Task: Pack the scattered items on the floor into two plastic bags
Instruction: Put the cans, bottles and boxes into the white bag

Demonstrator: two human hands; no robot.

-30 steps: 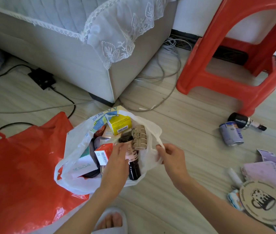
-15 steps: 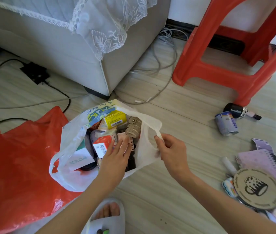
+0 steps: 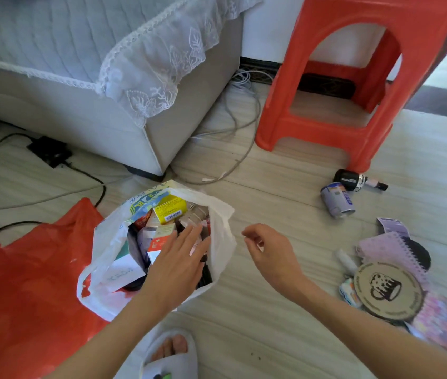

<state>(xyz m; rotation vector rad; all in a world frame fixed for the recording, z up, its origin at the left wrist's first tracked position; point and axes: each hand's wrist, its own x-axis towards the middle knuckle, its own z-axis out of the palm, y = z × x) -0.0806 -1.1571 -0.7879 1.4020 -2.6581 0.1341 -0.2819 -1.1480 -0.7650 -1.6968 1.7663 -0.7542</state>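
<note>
A white plastic bag (image 3: 107, 250) stands open on the floor, filled with several boxes and bottles, a yellow box (image 3: 168, 208) on top. My left hand (image 3: 178, 261) lies flat, fingers straight, pressing on the contents inside the bag. My right hand (image 3: 269, 250) hovers just right of the bag's rim, fingers loosely curled, holding nothing. A red plastic bag (image 3: 25, 296) lies flat at the left, partly under the white one. Loose items lie at the right: a small can (image 3: 337, 199), a black-capped bottle (image 3: 353, 181), a purple spiral notebook (image 3: 392, 247), a round coaster (image 3: 386, 291).
A red plastic stool (image 3: 334, 99) stands at the back right. A grey sofa (image 3: 102, 110) with a lace cover fills the back left. Cables (image 3: 233, 149) and a black adapter (image 3: 50, 151) lie on the floor. My slippered foot (image 3: 170, 354) is at the bottom.
My right hand has let go of the white bag's handle and drawn away to the right. My left hand has pushed further across the items inside the bag.
</note>
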